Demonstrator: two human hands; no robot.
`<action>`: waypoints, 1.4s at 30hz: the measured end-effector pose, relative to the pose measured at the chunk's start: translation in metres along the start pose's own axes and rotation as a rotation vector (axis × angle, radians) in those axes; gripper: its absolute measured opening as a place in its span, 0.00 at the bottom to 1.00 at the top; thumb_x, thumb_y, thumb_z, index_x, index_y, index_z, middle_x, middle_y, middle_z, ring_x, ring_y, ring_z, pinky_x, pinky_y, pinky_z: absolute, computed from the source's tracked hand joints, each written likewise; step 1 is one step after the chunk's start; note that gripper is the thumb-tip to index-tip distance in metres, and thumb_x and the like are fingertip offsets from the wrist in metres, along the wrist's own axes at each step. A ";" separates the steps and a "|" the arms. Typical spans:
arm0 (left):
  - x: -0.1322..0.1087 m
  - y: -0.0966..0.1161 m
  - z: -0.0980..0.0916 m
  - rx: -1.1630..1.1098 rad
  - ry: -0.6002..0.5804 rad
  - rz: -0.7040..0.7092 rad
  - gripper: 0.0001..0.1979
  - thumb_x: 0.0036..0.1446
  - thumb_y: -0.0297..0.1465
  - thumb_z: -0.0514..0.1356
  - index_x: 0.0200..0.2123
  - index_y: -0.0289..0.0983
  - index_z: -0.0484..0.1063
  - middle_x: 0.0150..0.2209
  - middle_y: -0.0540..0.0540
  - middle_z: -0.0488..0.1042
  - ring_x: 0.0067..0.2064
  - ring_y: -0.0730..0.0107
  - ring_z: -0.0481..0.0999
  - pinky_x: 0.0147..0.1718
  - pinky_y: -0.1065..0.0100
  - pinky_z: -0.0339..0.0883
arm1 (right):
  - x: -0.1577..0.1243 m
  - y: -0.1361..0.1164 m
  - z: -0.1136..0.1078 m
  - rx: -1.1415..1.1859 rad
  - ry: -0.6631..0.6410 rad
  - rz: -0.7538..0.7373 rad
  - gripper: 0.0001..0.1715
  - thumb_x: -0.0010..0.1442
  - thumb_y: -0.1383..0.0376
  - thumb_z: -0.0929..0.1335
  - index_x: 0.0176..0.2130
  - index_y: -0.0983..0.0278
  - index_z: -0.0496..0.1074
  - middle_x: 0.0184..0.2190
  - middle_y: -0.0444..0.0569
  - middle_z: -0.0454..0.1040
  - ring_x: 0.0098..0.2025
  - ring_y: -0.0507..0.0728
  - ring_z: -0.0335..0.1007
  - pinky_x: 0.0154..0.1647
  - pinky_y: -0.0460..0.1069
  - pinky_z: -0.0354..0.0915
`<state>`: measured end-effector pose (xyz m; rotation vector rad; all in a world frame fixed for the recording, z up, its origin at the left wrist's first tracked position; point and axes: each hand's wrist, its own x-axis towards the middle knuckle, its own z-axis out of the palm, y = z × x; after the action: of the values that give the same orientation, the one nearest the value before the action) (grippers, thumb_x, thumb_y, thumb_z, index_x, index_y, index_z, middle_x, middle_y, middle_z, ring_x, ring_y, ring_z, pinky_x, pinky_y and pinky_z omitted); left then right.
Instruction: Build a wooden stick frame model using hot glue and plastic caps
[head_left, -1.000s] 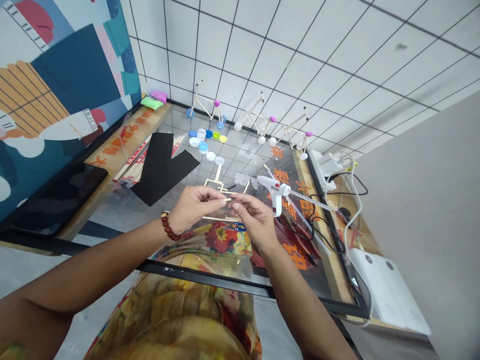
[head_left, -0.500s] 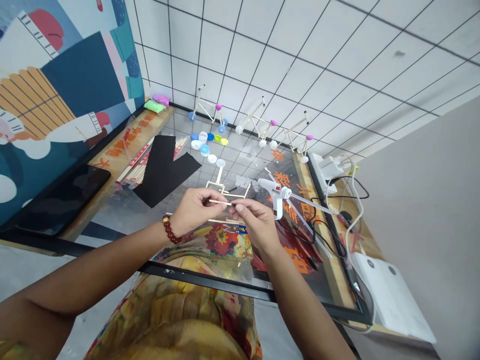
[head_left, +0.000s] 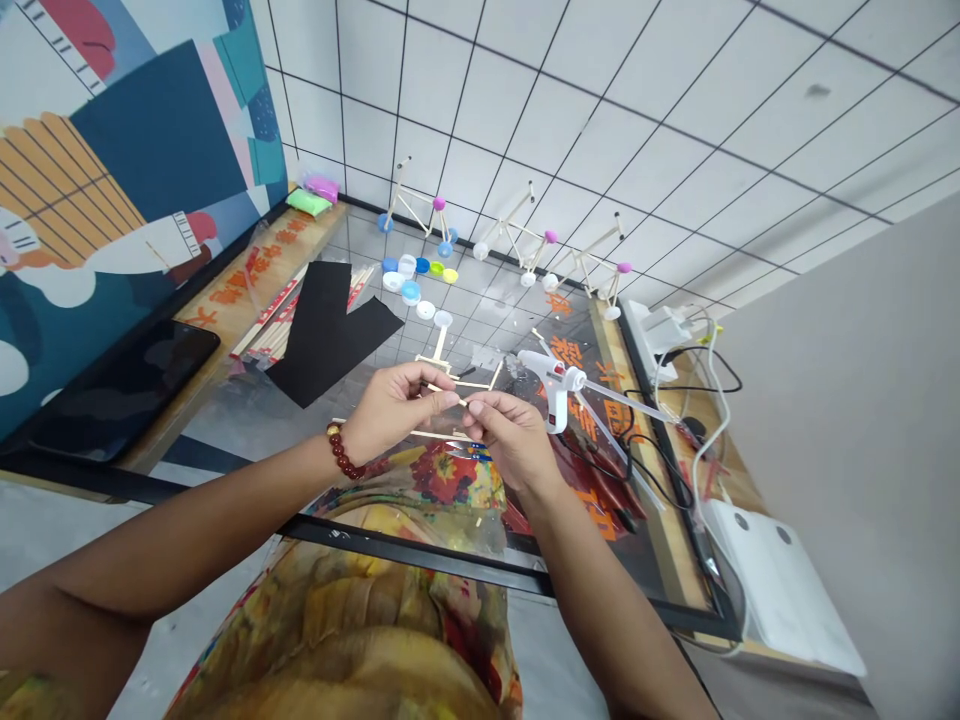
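Over the dark glossy table, my left hand [head_left: 397, 408] and my right hand [head_left: 517, 440] meet, thumb and fingers pinched on a thin wooden stick [head_left: 463, 403]. Most of the stick is hidden by my fingers. Just beyond my hands lies a small frame of sticks [head_left: 437, 362], partly covered by them. Blue-handled snips [head_left: 474, 454] rest under my right hand, beside a loose stick [head_left: 439, 436]. To the right of my right hand is a white glue gun [head_left: 556, 388] with a long glue stick in its back.
Bottle caps [head_left: 410, 291] and three stick models [head_left: 517, 245] with cap wheels stand toward the tiled wall. Black paper [head_left: 319, 340] overlaps bundled sticks [head_left: 264, 335] on the left, near a dark phone-like slab [head_left: 127, 390]. Cables [head_left: 660, 470] run along the right side.
My fingers have shifted along the stick, and less of it shows between my hands. Its angle is steeper now, sloping down to the right. The view has moved slightly.
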<state>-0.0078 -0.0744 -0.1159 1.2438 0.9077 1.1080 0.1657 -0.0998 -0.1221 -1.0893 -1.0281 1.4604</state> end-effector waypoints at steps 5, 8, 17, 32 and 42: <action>0.001 0.000 0.000 -0.086 -0.028 -0.052 0.11 0.46 0.35 0.69 0.29 0.34 0.73 0.24 0.51 0.72 0.20 0.80 0.66 0.19 0.74 0.61 | -0.001 -0.001 -0.002 0.017 -0.038 0.025 0.11 0.53 0.57 0.73 0.31 0.63 0.79 0.22 0.45 0.76 0.21 0.48 0.66 0.24 0.44 0.63; 0.001 0.001 0.001 -0.091 -0.055 -0.053 0.12 0.45 0.34 0.69 0.30 0.33 0.73 0.25 0.51 0.72 0.21 0.80 0.68 0.21 0.74 0.63 | -0.001 0.000 -0.003 0.000 -0.029 0.053 0.09 0.49 0.59 0.75 0.29 0.63 0.79 0.22 0.44 0.77 0.20 0.47 0.65 0.23 0.43 0.63; 0.001 0.003 0.003 -0.176 0.027 -0.062 0.24 0.42 0.31 0.71 0.43 0.34 0.69 0.26 0.52 0.73 0.25 0.77 0.71 0.23 0.75 0.67 | -0.002 -0.002 -0.002 0.039 -0.083 0.178 0.14 0.45 0.59 0.77 0.32 0.63 0.80 0.24 0.46 0.79 0.21 0.48 0.70 0.24 0.43 0.66; -0.002 0.001 0.006 -0.350 0.030 -0.096 0.13 0.43 0.31 0.71 0.28 0.32 0.71 0.26 0.48 0.76 0.27 0.74 0.75 0.29 0.70 0.69 | 0.003 0.007 0.004 0.018 -0.010 -0.114 0.16 0.46 0.64 0.77 0.38 0.57 0.79 0.33 0.43 0.78 0.35 0.52 0.72 0.39 0.48 0.68; -0.007 0.004 0.008 -0.127 -0.016 -0.010 0.09 0.49 0.33 0.68 0.29 0.33 0.75 0.30 0.47 0.77 0.33 0.72 0.74 0.35 0.70 0.67 | -0.002 -0.002 0.003 0.066 -0.071 -0.176 0.04 0.55 0.62 0.72 0.35 0.58 0.76 0.34 0.43 0.78 0.36 0.53 0.72 0.41 0.49 0.68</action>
<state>-0.0020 -0.0836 -0.1114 1.1411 0.8181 1.1288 0.1631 -0.1016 -0.1196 -0.8823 -1.0892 1.3889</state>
